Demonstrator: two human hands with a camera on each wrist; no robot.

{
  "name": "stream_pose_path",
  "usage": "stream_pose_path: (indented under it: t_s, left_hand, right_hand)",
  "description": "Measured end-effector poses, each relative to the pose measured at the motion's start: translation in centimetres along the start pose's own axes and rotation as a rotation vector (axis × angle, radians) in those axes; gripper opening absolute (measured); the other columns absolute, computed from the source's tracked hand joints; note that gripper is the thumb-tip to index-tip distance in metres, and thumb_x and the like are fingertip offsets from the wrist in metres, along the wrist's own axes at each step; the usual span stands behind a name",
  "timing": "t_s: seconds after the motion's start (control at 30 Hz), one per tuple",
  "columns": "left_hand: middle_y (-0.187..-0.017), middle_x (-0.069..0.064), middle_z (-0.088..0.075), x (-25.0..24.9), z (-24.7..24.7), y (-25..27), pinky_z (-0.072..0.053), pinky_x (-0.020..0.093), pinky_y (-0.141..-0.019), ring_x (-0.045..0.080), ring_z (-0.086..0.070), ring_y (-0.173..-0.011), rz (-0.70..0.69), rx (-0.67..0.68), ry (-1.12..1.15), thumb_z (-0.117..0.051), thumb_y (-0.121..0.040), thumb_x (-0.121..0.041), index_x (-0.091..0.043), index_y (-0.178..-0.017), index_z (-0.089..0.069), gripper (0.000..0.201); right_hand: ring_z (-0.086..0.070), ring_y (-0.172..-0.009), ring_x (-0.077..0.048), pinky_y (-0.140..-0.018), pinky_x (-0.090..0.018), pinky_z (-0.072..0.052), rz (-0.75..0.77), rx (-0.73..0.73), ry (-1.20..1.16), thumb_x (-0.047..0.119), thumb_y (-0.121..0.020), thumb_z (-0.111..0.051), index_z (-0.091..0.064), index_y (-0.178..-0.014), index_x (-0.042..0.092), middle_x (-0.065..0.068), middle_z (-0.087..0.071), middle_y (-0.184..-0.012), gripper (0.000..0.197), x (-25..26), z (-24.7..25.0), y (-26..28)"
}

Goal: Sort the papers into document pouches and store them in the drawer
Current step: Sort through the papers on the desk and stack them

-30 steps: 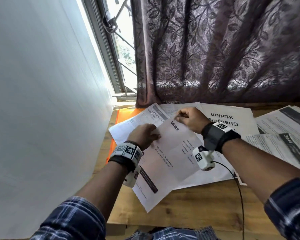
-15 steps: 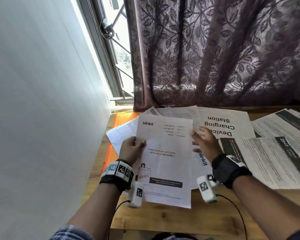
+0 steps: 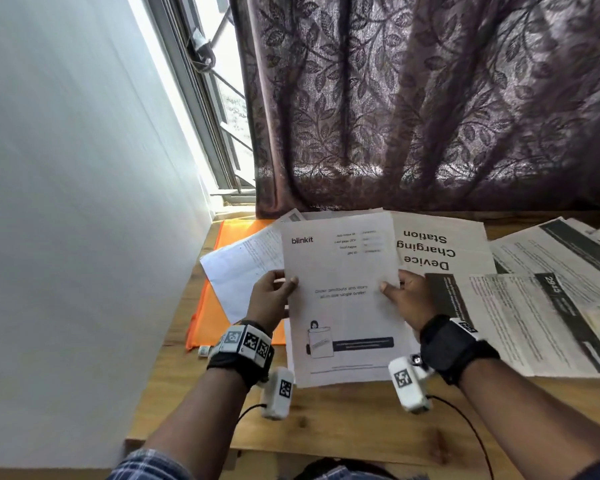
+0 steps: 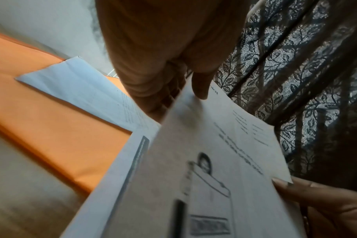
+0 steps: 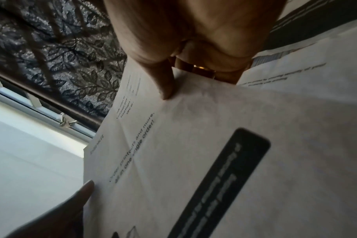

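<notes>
I hold a white "blinkit" sheet upright over the wooden desk, print facing me. My left hand pinches its left edge, thumb on the front. My right hand pinches its right edge the same way. The left wrist view shows the sheet under my left thumb; the right wrist view shows the sheet under my right thumb. An orange document pouch lies flat at the desk's left side, partly under another white sheet.
Several printed papers cover the desk to the right, among them a "Device Charging Station" sheet and dark-banded pages. A white wall stands close on the left. A patterned curtain hangs behind the desk.
The blinkit sheet has turned from slanted to square and upright in front of me. My right hand moved from its top corner to its right edge and took hold there.
</notes>
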State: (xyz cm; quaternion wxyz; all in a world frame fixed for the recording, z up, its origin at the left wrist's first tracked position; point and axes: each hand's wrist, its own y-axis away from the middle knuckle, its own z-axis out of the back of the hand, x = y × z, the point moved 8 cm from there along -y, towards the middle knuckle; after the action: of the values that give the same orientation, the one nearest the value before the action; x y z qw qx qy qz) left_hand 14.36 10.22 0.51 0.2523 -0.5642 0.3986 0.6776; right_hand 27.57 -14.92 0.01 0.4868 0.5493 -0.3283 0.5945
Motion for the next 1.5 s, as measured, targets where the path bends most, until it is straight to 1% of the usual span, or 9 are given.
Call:
stream_pose_path:
  t_s: [0.1, 0.23, 0.4, 0.53, 0.73, 0.87, 1.03, 1.23, 1.5]
  left_hand:
    - [-0.092, 0.012, -0.071, 0.2, 0.2, 0.1, -0.051, 0.033, -0.059, 0.026, -0.065, -0.069, 0.006, -0.051, -0.075, -0.053, -0.101, -0.013, -0.009, -0.114, -0.058, 0.014]
    - [-0.095, 0.006, -0.074, 1.3, 1.6, 0.1, -0.052, 0.033, -0.058, 0.022, -0.07, -0.069, -0.035, -0.158, -0.295, -0.06, -0.095, -0.014, -0.014, -0.103, -0.065, 0.01]
    - [-0.097, -0.003, -0.07, 1.3, 1.2, -0.3, -0.053, 0.035, -0.082, 0.019, -0.066, -0.09, -0.118, -0.214, -0.551, -0.068, -0.089, -0.017, -0.021, -0.093, -0.07, 0.006]
    - [-0.107, 0.002, -0.069, 0.4, 0.7, -1.7, -0.051, 0.036, -0.088, 0.022, -0.064, -0.097, -0.16, -0.221, -0.767, -0.068, -0.088, -0.02, -0.021, -0.098, -0.07, 0.01]
    - [-0.124, 0.003, -0.063, 0.7, 2.1, -3.5, -0.049, 0.045, -0.097, 0.028, -0.057, -0.117, -0.123, -0.167, -0.999, -0.069, -0.088, -0.034, -0.024, -0.115, -0.064, 0.029]
    - [-0.14, 0.002, -0.052, 1.6, 1.3, -4.3, -0.047, 0.048, -0.101, 0.028, -0.048, -0.129, -0.082, -0.007, -1.238, -0.067, -0.081, -0.062, -0.027, -0.139, -0.048, 0.07]
    - [-0.154, 0.002, -0.038, 1.8, -1.7, -4.9, -0.044, 0.049, -0.105, 0.029, -0.04, -0.138, -0.192, 0.191, -1.326, -0.07, -0.079, -0.062, -0.027, -0.15, -0.032, 0.088]
    - [-0.143, 0.007, -0.045, 1.8, -3.6, -5.4, -0.048, 0.05, -0.099, 0.032, -0.046, -0.129, -0.259, 0.242, -1.397, -0.075, -0.077, -0.057, -0.024, -0.147, -0.036, 0.087]
    - [-0.132, 0.005, -0.058, 1.3, -4.4, -5.6, -0.047, 0.046, -0.099, 0.03, -0.053, -0.124, -0.321, 0.251, -1.357, -0.068, -0.087, -0.047, -0.025, -0.139, -0.048, 0.06]
  right_hand:
    - [-0.065, -0.086, -0.023, -0.077, -0.03, -0.05, -0.003, -0.112, 0.092, 0.0, -0.091, -0.063, -0.072, -0.105, 0.003, -0.012, -0.072, -0.104, 0.017, -0.4, 3.7, -0.8]
    - [-0.066, -0.094, -0.025, -0.08, -0.029, -0.045, -0.062, -0.245, 0.251, 0.006, -0.087, -0.067, -0.074, -0.103, 0.0, -0.012, -0.073, -0.101, 0.019, -2.2, 8.9, -1.9]
    - [-0.066, -0.093, -0.026, -0.079, -0.03, -0.044, -0.132, -0.261, 0.293, 0.007, -0.085, -0.068, -0.074, -0.105, -0.002, -0.013, -0.072, -0.099, 0.023, -4.9, 11.3, -2.7]
    - [-0.063, -0.085, -0.024, -0.074, -0.031, -0.045, -0.17, -0.236, 0.312, 0.007, -0.084, -0.069, -0.073, -0.101, -0.003, -0.013, -0.07, -0.092, 0.02, -6.2, 11.5, -3.3]
    - [-0.07, -0.089, -0.034, -0.085, -0.047, -0.058, -0.215, -0.239, 0.298, 0.015, -0.079, -0.07, -0.076, -0.099, 0.005, -0.014, -0.075, -0.095, 0.023, -7.8, 10.6, -2.4]
    - [-0.071, -0.088, -0.033, -0.085, -0.048, -0.058, -0.22, -0.255, 0.297, 0.024, -0.071, -0.067, -0.075, -0.101, 0.006, -0.013, -0.076, -0.097, 0.035, -8.1, 9.7, -1.4]
    - [-0.07, -0.09, -0.032, -0.086, -0.046, -0.057, -0.23, -0.288, 0.337, 0.012, -0.081, -0.07, -0.075, -0.102, 0.006, -0.013, -0.075, -0.098, 0.023, -8.3, 9.3, -0.2]
    - [-0.066, -0.081, -0.025, -0.073, -0.032, -0.049, -0.223, -0.379, 0.318, 0.006, -0.084, -0.068, -0.075, -0.097, 0.005, -0.011, -0.074, -0.089, 0.015, -8.2, 10.3, 2.4]
    - [-0.067, -0.083, -0.032, -0.072, -0.035, -0.05, -0.26, -0.516, 0.406, 0.011, -0.086, -0.069, -0.075, -0.094, 0.006, -0.014, -0.071, -0.087, 0.011, -8.3, 14.8, 7.0]
